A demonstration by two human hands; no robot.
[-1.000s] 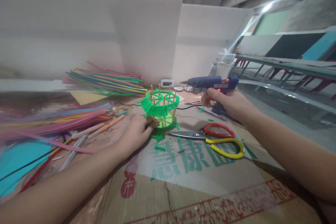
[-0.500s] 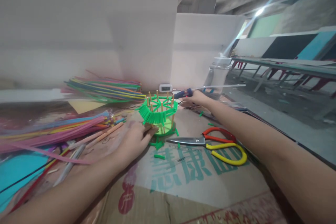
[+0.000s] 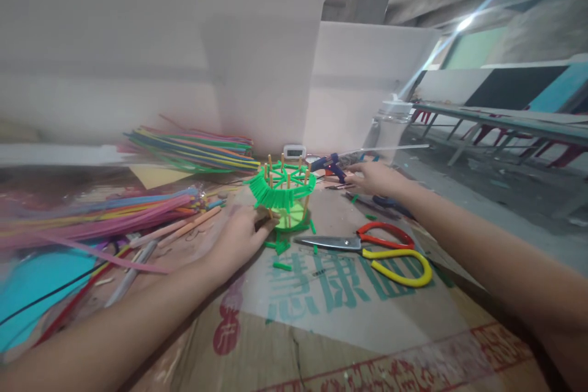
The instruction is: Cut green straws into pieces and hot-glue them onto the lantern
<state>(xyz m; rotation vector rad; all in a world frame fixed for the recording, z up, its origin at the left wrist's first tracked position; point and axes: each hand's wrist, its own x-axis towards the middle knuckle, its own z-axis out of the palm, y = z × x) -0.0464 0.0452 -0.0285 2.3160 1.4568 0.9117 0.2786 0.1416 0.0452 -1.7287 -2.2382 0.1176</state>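
Two bundles of coloured strips lie left of the left hand: a pink-topped one point(image 3: 133, 214) just beside it, and a second point(image 3: 197, 150) farther away, beyond its knuckles. A blue sheet point(image 3: 34, 294) lies farther out, left of the forearm. The left hand point(image 3: 239, 236) is where it was a second ago, thumb and fingers pinching the left edge of the base of a green fringed model point(image 3: 278, 196), which stands upright just right of those fingertips, its wooden sticks pointing up. Loose green pieces point(image 3: 282, 266) are scattered near the thumb. Beyond the model, well away from the left hand, stands a small white timer point(image 3: 294, 151).

Next comes the glue gun point(image 3: 329, 163), and here is the main change: a second ago the right hand held it raised, nozzle pointing left; now it rests low behind the model, its handle exposed. The scissors point(image 3: 348, 244) lie nearer the wearer than either hand, between them. The right hand point(image 3: 379, 177) has drawn back to the right of the gun, fingers loosely extended; I cannot tell whether their tips touch the handle. A clear bottle point(image 3: 395, 128) stands just beyond that hand.
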